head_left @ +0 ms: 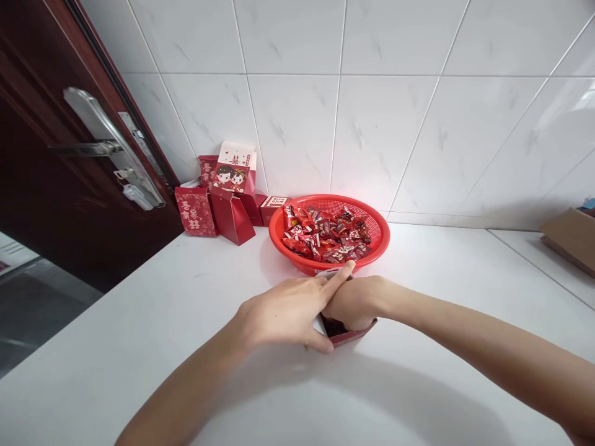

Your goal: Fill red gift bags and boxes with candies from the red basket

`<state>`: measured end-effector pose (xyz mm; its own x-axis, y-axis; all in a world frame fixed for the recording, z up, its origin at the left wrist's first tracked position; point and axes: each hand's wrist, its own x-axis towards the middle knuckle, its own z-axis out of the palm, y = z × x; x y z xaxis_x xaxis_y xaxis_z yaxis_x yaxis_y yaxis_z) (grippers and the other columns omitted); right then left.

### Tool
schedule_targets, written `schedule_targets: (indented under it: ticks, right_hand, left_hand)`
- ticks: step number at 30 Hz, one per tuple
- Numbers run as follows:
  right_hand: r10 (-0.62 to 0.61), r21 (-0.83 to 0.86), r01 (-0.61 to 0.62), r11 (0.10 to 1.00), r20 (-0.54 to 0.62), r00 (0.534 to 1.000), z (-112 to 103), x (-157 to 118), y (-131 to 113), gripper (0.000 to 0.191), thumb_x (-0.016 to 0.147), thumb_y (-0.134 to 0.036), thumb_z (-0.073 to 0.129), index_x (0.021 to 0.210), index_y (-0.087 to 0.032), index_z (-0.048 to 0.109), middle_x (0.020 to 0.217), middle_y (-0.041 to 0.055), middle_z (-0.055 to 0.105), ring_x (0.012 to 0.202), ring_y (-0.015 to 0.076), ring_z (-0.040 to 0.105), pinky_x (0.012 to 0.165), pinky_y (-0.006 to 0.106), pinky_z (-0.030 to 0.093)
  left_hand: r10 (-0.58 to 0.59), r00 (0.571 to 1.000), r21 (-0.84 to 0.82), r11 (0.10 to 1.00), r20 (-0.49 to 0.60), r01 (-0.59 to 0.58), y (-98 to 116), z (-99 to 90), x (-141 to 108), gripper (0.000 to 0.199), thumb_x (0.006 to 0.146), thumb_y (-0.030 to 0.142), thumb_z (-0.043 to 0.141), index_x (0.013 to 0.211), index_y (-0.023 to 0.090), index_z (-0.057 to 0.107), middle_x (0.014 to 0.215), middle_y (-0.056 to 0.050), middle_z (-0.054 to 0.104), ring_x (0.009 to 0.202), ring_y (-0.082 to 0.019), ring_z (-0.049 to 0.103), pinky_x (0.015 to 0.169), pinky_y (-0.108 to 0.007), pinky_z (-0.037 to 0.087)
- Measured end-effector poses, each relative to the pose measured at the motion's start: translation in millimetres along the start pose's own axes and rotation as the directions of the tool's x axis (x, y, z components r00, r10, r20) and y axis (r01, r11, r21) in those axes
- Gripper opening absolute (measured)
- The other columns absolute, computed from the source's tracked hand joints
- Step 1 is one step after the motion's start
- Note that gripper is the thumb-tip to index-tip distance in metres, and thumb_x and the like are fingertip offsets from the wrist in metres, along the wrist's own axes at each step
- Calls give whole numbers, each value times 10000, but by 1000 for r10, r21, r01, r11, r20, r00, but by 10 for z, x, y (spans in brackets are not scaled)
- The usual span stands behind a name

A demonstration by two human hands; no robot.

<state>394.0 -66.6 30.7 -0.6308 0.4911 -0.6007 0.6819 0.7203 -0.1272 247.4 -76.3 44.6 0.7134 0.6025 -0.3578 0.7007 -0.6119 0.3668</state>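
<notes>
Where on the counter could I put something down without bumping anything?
The white counter is bare between the red basket, the cardboard box and the right forearm; also between the gift boxes and left forearm. It's crowded back left, with gift boxes bunched by the basket, and in the middle, with both hands at the open box.

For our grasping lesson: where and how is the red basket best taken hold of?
Probably pinch the basket's rim at its right, coming from the right: it flares outward, while boxes stand close on the left, the wall rises behind and the held box is in front.
</notes>
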Motion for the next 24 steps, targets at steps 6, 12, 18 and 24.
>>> schedule_targets:
  ticks: [6, 12, 18, 24]
  right_hand:
    - [231, 42, -229, 973, -45, 972, -47, -127, -23, 384, 880, -31, 541, 1242, -71, 662, 1116, 163, 744, 939, 278, 724, 620, 276, 462]
    - [238, 72, -231, 970, -104, 966, 4, -127, 29, 392, 874, -15, 523, 1236, -84, 659, 1072, 143, 750, 934, 254, 710, 594, 259, 418]
    - [166, 95, -148, 984, -225, 960, 28, -253, 54, 298, 864, 5, 512, 1083, -85, 694, 849, 84, 722, 673, 158, 589, 549, 246, 360]
    - [161, 144, -140, 980, -147, 976, 5, -261, 31, 353, 815, 9, 545, 1112, -108, 697, 912, 74, 722, 630, 136, 543, 510, 233, 347]
  left_hand:
    - [-11, 1000, 31, 999, -9, 12, -1, -24, -5, 1294, 767, 366, 753, 1602, 319, -233, 1389, -78, 643, 1042, -248, 688, 788, -276, 499]
    - [8, 1000, 62, 998, -25, -6, -41, 14, 16, 1308, 781, 393, 736, 1574, 302, -300, 1303, -78, 686, 950, -235, 689, 760, -284, 497]
    - [-2, 1000, 49, 999, -30, 3, 1, -41, -28, 1265, 779, 357, 732, 1605, 308, -225, 1195, -55, 707, 736, -183, 653, 607, -248, 447]
    - [23, 999, 26, 999, -23, -23, -16, -9, -31, 1276, 784, 361, 736, 1592, 329, -251, 1350, -83, 655, 913, -218, 684, 735, -272, 488]
